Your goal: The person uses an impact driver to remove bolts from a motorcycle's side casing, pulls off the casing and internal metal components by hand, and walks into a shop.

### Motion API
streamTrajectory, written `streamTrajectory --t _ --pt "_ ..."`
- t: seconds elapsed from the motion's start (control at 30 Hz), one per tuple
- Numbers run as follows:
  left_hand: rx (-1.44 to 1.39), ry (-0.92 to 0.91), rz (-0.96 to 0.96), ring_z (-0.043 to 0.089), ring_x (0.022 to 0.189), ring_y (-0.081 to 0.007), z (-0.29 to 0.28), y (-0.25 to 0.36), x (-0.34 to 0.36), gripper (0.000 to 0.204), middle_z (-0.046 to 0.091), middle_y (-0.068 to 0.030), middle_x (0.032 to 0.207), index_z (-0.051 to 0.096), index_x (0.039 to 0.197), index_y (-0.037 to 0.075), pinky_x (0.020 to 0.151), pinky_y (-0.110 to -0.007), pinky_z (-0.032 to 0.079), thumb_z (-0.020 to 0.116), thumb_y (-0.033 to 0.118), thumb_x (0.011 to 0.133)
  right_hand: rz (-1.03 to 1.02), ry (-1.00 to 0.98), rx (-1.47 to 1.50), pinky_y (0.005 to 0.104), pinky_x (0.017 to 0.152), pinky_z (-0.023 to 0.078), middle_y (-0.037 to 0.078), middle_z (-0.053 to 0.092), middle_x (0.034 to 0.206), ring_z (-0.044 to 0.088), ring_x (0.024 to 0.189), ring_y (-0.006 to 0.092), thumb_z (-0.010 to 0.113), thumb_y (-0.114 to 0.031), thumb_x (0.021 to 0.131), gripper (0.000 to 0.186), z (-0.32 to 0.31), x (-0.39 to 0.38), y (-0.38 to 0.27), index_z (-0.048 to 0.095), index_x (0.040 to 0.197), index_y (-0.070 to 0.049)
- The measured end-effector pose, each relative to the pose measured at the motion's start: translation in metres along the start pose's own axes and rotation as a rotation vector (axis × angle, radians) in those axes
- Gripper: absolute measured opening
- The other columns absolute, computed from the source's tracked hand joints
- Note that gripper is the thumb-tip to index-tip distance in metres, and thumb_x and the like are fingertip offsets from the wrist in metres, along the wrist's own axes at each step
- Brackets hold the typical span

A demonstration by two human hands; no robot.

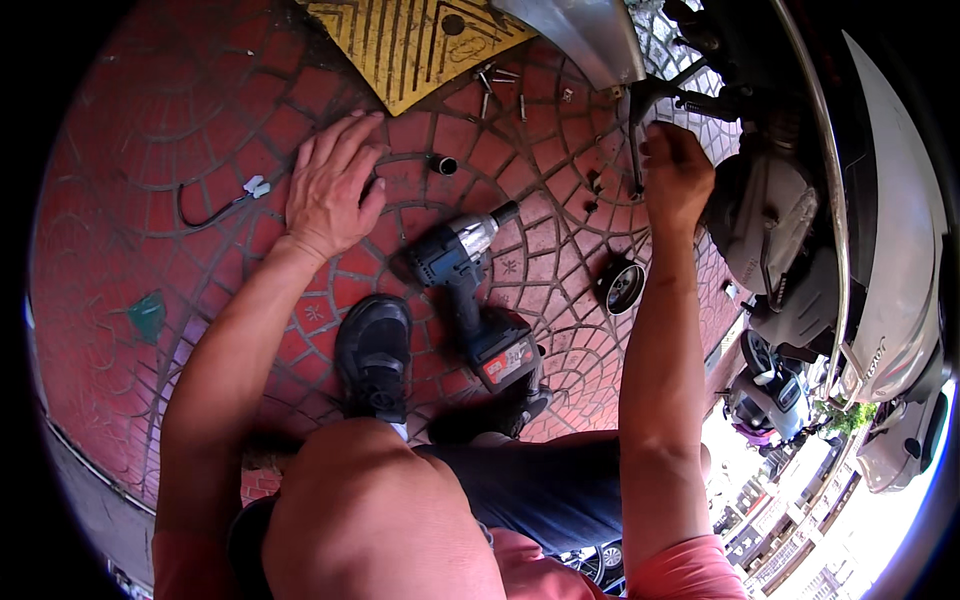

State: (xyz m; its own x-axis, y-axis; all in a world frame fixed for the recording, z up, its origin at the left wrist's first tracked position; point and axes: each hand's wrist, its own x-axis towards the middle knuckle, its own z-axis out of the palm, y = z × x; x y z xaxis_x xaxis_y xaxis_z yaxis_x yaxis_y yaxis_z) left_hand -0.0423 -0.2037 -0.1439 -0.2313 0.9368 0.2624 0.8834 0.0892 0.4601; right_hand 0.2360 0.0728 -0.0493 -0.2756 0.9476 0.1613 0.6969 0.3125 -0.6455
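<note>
My left hand (335, 185) rests on the red paving, palm down with its fingers stretched out and nothing in it. A small dark metal socket (443, 164) lies to the right of it. Below the socket is a cordless impact wrench (462, 250), lying on its side with its nose to the upper right. My right hand (680, 175) is beside the underside of a scooter (770, 220), its fingers curled next to a thin dark metal rod (634, 150). Whether they touch the rod, or hold something small, is hidden.
Several loose bolts (496, 76) lie near a yellow ribbed ramp plate (415, 40). A round black part (622, 285) lies by my right forearm. A black cable with a pale connector (256, 187) and a green scrap (147, 316) are on the left. My shoe (374, 345) stands near the wrench.
</note>
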Motion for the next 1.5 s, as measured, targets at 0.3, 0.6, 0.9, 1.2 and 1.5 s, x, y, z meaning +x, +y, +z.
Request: streamTrajectory --t 0.3,0.6,0.9,1.2,1.5 --pt "0.008 -0.02 -0.039 0.045 0.143 -0.031 -0.001 0.0 -0.001 0.034 0.052 -0.0103 0.15 0.065 0.113 0.007 0.112 -0.048 0.037 0.069 0.015 0.08 -0.027 -0.329 -0.27 0.0427 0.082 0.057 0.014 0.078 0.094 0.075 0.091 0.0343 0.077 -0.034 0.085 0.031 0.134 -0.03 -0.059 0.077 0.102 -0.008" --pt "-0.002 -0.023 -0.043 0.044 0.144 -0.0308 0.002 0.004 0.002 0.035 0.051 -0.0096 0.151 0.065 0.114 0.007 0.113 -0.048 0.036 0.069 0.015 0.08 0.252 -0.352 -0.326 0.0443 0.089 0.057 0.018 0.077 0.102 0.074 0.1 0.0338 0.077 -0.045 0.083 0.048 0.163 -0.022 -0.062 0.074 0.11 -0.005" --pt "0.052 -0.025 -0.038 0.044 0.144 -0.0316 0.004 0.001 -0.003 0.035 0.049 -0.0089 0.153 0.063 0.117 0.008 0.114 -0.048 0.036 0.067 0.013 0.082 0.754 -0.248 1.239 0.0375 0.078 0.057 0.013 0.075 0.099 0.072 0.09 0.0233 0.06 -0.01 0.087 0.019 0.075 -0.009 -0.008 0.067 0.103 -0.001" --pt "0.063 -0.012 -0.019 0.044 0.144 -0.0312 0.006 0.004 -0.003 0.035 0.049 -0.0082 0.154 0.063 0.117 0.007 0.114 -0.048 0.036 0.068 0.014 0.083 0.552 0.346 1.689 0.0334 0.077 0.059 0.006 0.071 0.087 0.072 0.082 0.0189 0.054 -0.01 0.093 0.015 -0.035 0.06 0.051 0.066 0.099 -0.003" --pt "0.072 -0.016 -0.021 0.043 0.145 -0.0323 0.006 0.005 -0.003 0.036 0.048 -0.0092 0.155 0.063 0.118 0.007 0.115 -0.048 0.037 0.067 0.011 0.083 0.653 0.317 1.755 0.0338 0.074 0.058 0.008 0.072 0.086 0.07 0.076 0.0196 0.051 -0.007 0.093 0.015 -0.033 0.082 0.058 0.065 0.099 -0.005"
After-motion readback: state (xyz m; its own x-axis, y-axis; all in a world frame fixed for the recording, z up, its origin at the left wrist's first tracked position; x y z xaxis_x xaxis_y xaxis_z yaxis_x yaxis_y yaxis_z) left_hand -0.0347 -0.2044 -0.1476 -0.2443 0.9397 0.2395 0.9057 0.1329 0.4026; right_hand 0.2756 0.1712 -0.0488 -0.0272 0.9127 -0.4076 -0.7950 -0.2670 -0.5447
